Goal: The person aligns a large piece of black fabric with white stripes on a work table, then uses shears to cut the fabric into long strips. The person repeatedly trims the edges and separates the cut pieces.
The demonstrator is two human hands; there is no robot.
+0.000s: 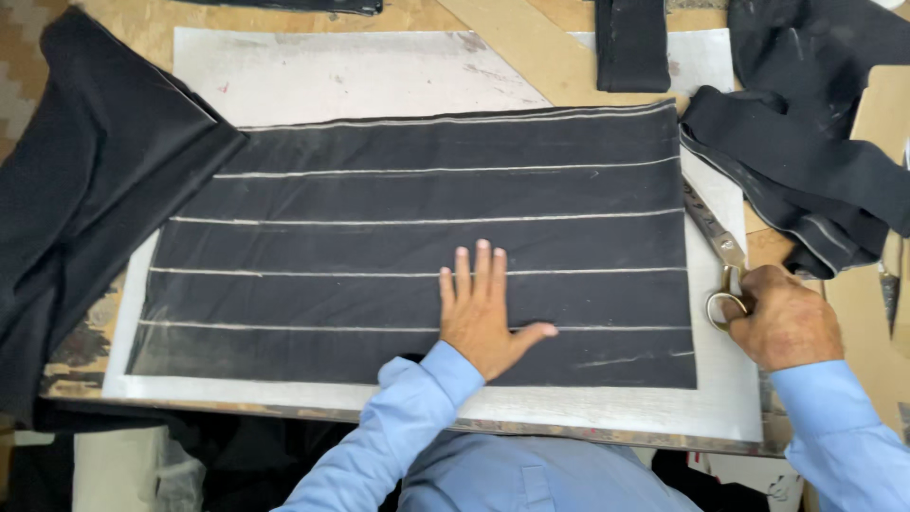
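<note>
The left hand lies flat, fingers spread, pressing the black chalk-lined cloth panel spread on the desk. The right hand grips brass-handled scissors at the panel's right edge. Cutting along a chalk line seems in hand; it calls for steady blades and taut cloth.

The flat black chalk-lined cloth lies open left of the spread left hand — nothing stands on it. Right of it, long metal scissors and a heaped black fabric strip crowd the edge — a narrow pass.

Worn wooden worktable, patterned floor at upper left, even soft light
</note>
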